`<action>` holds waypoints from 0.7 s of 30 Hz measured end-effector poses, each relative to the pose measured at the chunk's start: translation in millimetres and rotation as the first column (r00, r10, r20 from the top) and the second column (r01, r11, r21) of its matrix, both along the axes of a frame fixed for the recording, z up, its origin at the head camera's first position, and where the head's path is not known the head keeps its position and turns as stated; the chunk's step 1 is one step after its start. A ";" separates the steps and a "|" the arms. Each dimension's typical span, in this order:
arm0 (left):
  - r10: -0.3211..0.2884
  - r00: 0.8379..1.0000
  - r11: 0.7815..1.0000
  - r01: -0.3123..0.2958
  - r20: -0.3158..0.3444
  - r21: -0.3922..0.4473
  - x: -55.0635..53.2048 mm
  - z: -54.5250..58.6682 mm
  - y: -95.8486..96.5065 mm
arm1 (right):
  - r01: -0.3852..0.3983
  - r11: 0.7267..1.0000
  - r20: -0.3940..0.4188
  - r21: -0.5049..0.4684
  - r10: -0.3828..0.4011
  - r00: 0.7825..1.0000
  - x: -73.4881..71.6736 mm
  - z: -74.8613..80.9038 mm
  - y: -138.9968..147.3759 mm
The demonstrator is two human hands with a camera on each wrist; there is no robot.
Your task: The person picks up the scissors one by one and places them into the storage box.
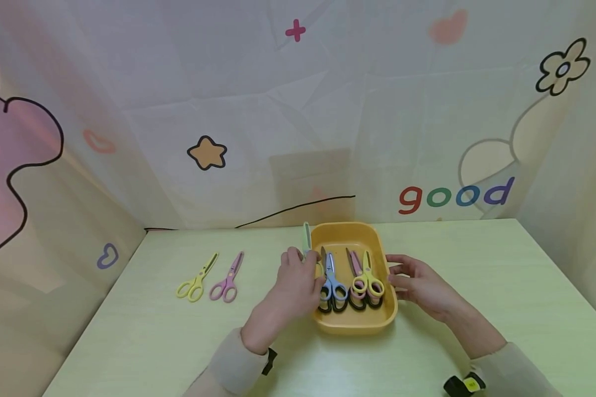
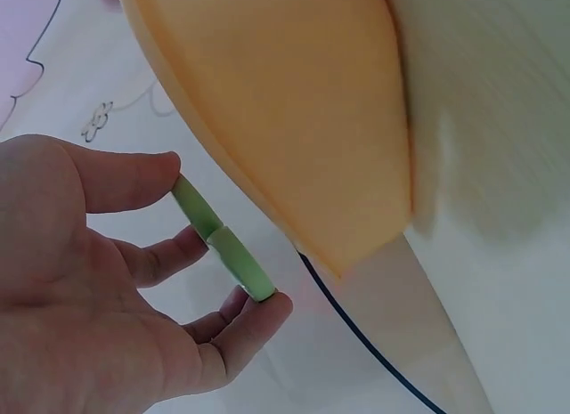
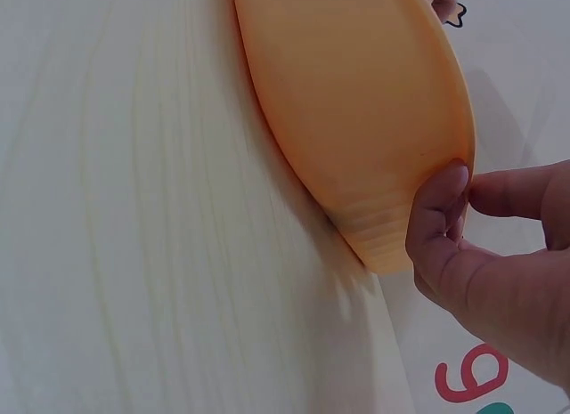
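Observation:
My left hand [image 1: 295,281] pinches a pair of green scissors [image 1: 306,237] by the handles, above the left rim of a yellow plastic tray [image 1: 345,326]. In the left wrist view, thumb and fingertips hold the green handles [image 2: 240,263] apart from the tray's outer wall. At the tray's right side, my right hand [image 1: 422,286] holds the rim between thumb and fingers. Inside lie blue scissors [image 1: 333,284], yellow scissors [image 1: 367,278], pink scissors [image 1: 356,264] and black-handled scissors [image 1: 356,305], partly overlapping. My left hand hides part of the tray's left side.
On the pale table [image 1: 144,342], left of the tray, lie other yellow scissors [image 1: 196,284] and other pink scissors [image 1: 227,281], side by side with blades pointing away. A printed curtain [image 1: 238,88] stands behind the table and along its sides.

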State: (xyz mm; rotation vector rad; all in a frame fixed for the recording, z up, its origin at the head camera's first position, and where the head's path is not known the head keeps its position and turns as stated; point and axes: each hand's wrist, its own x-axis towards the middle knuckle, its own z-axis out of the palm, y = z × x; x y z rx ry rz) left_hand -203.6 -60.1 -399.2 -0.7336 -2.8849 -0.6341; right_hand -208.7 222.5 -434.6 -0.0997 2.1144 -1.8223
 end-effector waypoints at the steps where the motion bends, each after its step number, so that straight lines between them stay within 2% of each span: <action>1: -0.007 1.000 1.000 0.007 0.003 -0.006 0.9 0.7 2.4 | 0.000 1.000 0.001 0.000 0.000 1.000 -0.1 -0.1 0.1; 8: -0.044 0.999 0.997 0.046 0.031 -0.064 5.0 2.9 17.7 | 0.006 1.000 -0.002 0.009 -0.006 1.000 0.0 0.3 0.0; 14: -0.053 0.997 0.991 0.058 0.048 -0.117 5.2 -3.8 29.0 | 0.006 1.000 0.003 0.008 -0.006 1.000 0.7 0.6 -0.6; 18: -0.061 0.998 0.981 0.066 0.034 -0.184 4.6 -8.7 35.8 | 0.004 1.000 0.001 0.006 -0.004 1.000 1.0 0.8 -0.7; 21: -0.072 0.997 0.961 0.074 0.017 -0.267 4.4 -11.5 40.7 | 0.005 1.000 -0.001 0.008 -0.005 1.000 1.4 0.7 -0.8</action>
